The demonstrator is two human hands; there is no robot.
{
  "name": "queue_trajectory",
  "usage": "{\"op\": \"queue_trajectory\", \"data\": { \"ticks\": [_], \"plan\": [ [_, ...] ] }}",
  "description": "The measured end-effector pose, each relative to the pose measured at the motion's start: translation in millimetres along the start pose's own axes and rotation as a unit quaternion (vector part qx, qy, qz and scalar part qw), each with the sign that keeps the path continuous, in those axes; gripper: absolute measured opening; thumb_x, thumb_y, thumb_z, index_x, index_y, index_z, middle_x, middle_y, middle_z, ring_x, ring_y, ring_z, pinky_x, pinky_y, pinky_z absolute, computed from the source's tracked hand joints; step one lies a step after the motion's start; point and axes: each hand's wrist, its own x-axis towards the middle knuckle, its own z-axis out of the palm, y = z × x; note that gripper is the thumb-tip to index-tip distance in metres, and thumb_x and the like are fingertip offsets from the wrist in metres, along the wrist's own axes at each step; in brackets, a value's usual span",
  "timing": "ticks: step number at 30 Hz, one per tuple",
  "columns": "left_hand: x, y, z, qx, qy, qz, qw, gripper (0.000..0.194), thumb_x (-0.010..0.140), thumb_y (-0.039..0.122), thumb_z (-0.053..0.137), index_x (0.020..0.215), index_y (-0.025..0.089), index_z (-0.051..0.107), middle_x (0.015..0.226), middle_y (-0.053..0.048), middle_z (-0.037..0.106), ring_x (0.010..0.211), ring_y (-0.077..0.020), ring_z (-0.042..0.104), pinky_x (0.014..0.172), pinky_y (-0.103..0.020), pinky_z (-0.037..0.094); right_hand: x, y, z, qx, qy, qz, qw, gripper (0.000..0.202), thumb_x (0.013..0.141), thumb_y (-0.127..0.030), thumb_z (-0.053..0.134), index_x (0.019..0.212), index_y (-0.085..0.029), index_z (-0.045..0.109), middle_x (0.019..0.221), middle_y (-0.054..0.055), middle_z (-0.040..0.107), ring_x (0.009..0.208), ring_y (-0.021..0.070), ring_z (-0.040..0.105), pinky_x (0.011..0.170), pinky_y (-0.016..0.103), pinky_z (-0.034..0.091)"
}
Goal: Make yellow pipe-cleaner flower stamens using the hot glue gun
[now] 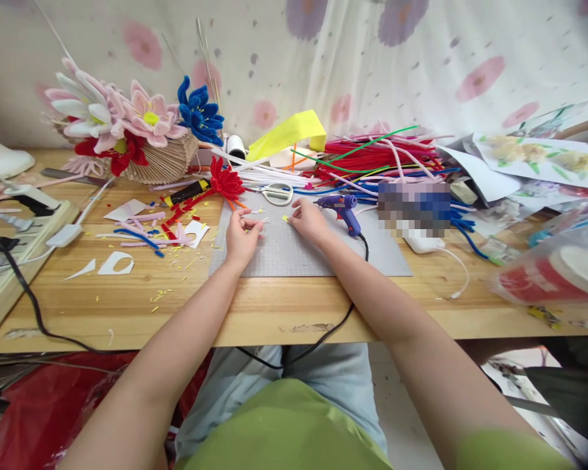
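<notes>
My left hand (242, 240) is closed in a pinch over the grey cutting mat (274, 258), with a few thin white strands (265, 220) poking out at its fingertips. Across a small gap, my right hand (308, 222) pinches a small yellow piece (285, 219), too small to make out exactly. Behind the hands lie white-handled scissors (277, 194). A purple glue gun (343, 210) rests on the mat just right of my right hand. Beyond my left hand is a red pipe-cleaner flower (227, 181) with orange stems.
Yellow and pink scraps (176, 238) litter the wood at left, beside a power strip (27, 251). Fuzzy flowers (149, 117) stand at back left. Bundled red pipe cleaners (372, 153) line the back. A bagged cup (553, 274) stands at right. The glue gun's black cord (340, 326) crosses the table edge.
</notes>
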Motion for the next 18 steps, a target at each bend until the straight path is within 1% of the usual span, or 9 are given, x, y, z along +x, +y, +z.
{"op": "queue_trajectory", "data": {
  "ticks": [3,5,8,11,14,16,18],
  "plan": [
    [0.3,-0.7,-1.2,-0.01,0.007,-0.003,1.0,0.038,0.065,0.016,0.065,0.098,0.019,0.045,0.065,0.005,0.058,0.062,-0.0111,0.059,0.053,-0.021,0.051,4.4,-1.9,6.0,0.002,-0.03,0.028,0.999,0.025,0.075,-0.017,0.059,0.098,-0.022,0.051,0.085,0.002,0.064,0.086,0.0179,0.057,0.075,0.031,0.04],
    [1.3,-2.2,-1.4,-0.015,0.009,-0.003,1.0,0.038,0.065,0.017,0.066,0.097,0.019,0.046,0.064,0.005,0.058,0.061,-0.011,0.059,0.052,-0.021,0.051,3.2,-0.6,6.9,0.027,-0.017,0.032,0.999,0.026,0.076,-0.016,0.057,0.1,-0.023,0.05,0.085,0.001,0.063,0.085,0.0169,0.057,0.075,0.03,0.04],
    [3.3,-4.5,-0.9,-0.021,0.009,0.0,1.0,0.036,0.064,0.015,0.066,0.095,0.019,0.047,0.065,0.004,0.058,0.062,-0.011,0.059,0.05,-0.02,0.05,-1.9,4.6,5.9,0.067,0.02,0.018,0.997,0.03,0.075,-0.015,0.056,0.103,-0.024,0.048,0.087,0.0,0.061,0.084,0.0157,0.056,0.075,0.029,0.041],
    [4.4,-5.1,-0.6,-0.02,0.008,0.0,1.0,0.034,0.064,0.014,0.065,0.094,0.019,0.048,0.065,0.004,0.058,0.063,-0.0115,0.059,0.049,-0.02,0.05,-6.6,9.0,4.0,0.082,0.022,-0.001,0.996,0.031,0.074,-0.011,0.053,0.101,-0.025,0.048,0.084,-0.001,0.06,0.082,0.0154,0.056,0.075,0.03,0.042],
    [4.2,-3.9,-0.9,-0.016,0.006,-0.006,1.0,0.033,0.064,0.014,0.065,0.093,0.018,0.048,0.065,0.003,0.058,0.063,-0.012,0.059,0.049,-0.021,0.05,-8.2,9.7,4.6,0.064,0.041,-0.007,0.997,0.029,0.074,-0.014,0.055,0.101,-0.023,0.048,0.085,0.001,0.061,0.084,0.0179,0.055,0.078,0.032,0.042],
    [4.0,-2.9,-0.9,-0.016,0.006,-0.008,1.0,0.033,0.064,0.014,0.065,0.092,0.018,0.048,0.065,0.003,0.058,0.062,-0.0119,0.059,0.049,-0.021,0.05,-8.0,8.5,6.9,0.031,0.065,-0.01,0.997,0.029,0.074,-0.02,0.059,0.101,-0.021,0.049,0.089,0.004,0.061,0.091,0.0218,0.054,0.082,0.036,0.041],
    [4.1,-2.3,-0.6,-0.015,0.007,-0.008,1.0,0.033,0.064,0.014,0.065,0.091,0.018,0.048,0.065,0.004,0.058,0.061,-0.0115,0.059,0.048,-0.02,0.05,-7.4,7.0,10.0,0.007,0.071,-0.012,0.997,0.029,0.074,-0.021,0.061,0.1,-0.021,0.049,0.088,0.006,0.062,0.094,0.025,0.053,0.084,0.04,0.039]
  ]
}}
